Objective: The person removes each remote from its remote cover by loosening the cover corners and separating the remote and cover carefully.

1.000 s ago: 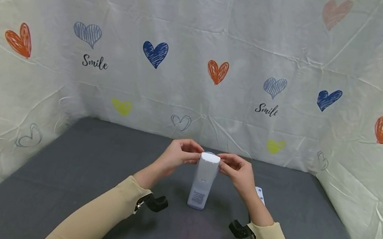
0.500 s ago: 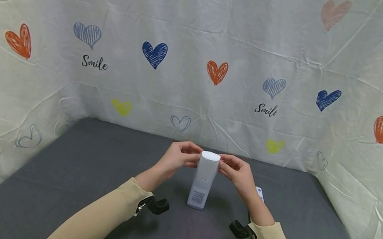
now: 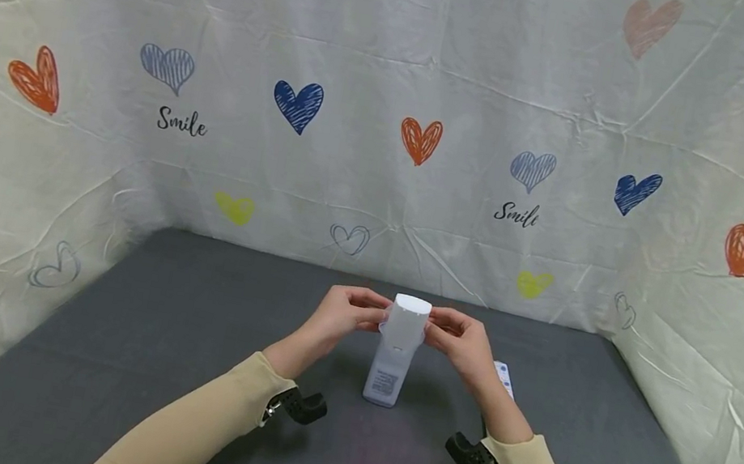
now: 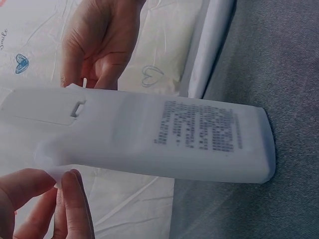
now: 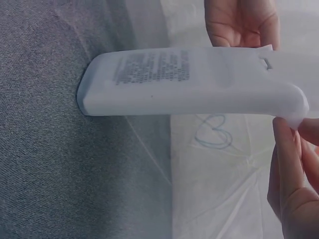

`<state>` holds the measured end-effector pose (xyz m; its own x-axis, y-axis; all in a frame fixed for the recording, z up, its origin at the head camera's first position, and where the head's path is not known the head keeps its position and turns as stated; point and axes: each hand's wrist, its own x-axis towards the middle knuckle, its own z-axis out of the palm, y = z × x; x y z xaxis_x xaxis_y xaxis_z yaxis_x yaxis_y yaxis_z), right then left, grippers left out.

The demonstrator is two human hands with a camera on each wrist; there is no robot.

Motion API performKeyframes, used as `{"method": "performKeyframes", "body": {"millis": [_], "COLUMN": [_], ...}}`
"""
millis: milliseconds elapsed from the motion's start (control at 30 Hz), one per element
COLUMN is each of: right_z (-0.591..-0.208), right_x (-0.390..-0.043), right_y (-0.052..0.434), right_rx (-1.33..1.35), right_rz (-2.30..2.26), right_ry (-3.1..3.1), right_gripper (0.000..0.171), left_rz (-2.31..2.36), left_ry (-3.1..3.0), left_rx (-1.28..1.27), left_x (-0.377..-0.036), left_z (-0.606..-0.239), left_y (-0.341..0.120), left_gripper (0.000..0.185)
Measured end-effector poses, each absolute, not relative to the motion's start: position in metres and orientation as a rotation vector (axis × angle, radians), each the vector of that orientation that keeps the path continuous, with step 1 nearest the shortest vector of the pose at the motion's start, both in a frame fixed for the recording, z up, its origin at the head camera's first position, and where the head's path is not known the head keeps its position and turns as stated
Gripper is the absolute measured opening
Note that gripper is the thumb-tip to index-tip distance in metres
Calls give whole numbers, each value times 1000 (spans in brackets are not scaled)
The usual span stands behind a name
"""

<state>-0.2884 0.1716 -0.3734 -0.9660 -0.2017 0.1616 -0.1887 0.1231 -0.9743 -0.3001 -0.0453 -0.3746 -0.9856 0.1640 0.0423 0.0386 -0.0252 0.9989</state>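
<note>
While both hands met at its upper end, the white remote control (image 3: 396, 347) stood upright on its lower end on the grey bench (image 3: 178, 331), roughly mid-bench and a little nearer the back wall of heart-printed cloth (image 3: 393, 104) than the wearer. Its long axis ran near vertical, top end up and bottom end resting on the felt-like surface; its back faced the head camera, showing a printed label (image 4: 199, 130) low down and a battery-cover outline with a small latch notch (image 4: 77, 107) near the top. The left hand (image 3: 341, 316) pinched the upper left edge of the remote between curled fingers and thumb, and the right hand (image 3: 461, 339) pinched the upper right edge in the same way, so each hand gripped the remote just below its rounded top. Judging by the look of it, the remote was a light, stiff plastic shell, smooth and somewhat slippery, best held across its narrow sides as both hands did; standing on a small end it would tip easily if let go, and the battery cover seemed the one part likely to give. Just right of the remote, behind the right wrist, a second small white remote with blue buttons (image 3: 504, 379) lay flat on the bench.
</note>
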Motion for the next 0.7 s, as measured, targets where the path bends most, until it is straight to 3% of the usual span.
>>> {"method": "performKeyframes", "body": {"millis": [700], "right_z": [-399], "right_x": [-283], "right_y": [168], "right_rx": [-294], "right_rz": [-1973], "right_ry": [2313], "right_gripper": [30], "left_rz": [2100], "left_ry": [2174], "left_rx": [122], "left_x": [-297], "left_z": [-400], "left_y": [-47], "left_gripper": [15]}}
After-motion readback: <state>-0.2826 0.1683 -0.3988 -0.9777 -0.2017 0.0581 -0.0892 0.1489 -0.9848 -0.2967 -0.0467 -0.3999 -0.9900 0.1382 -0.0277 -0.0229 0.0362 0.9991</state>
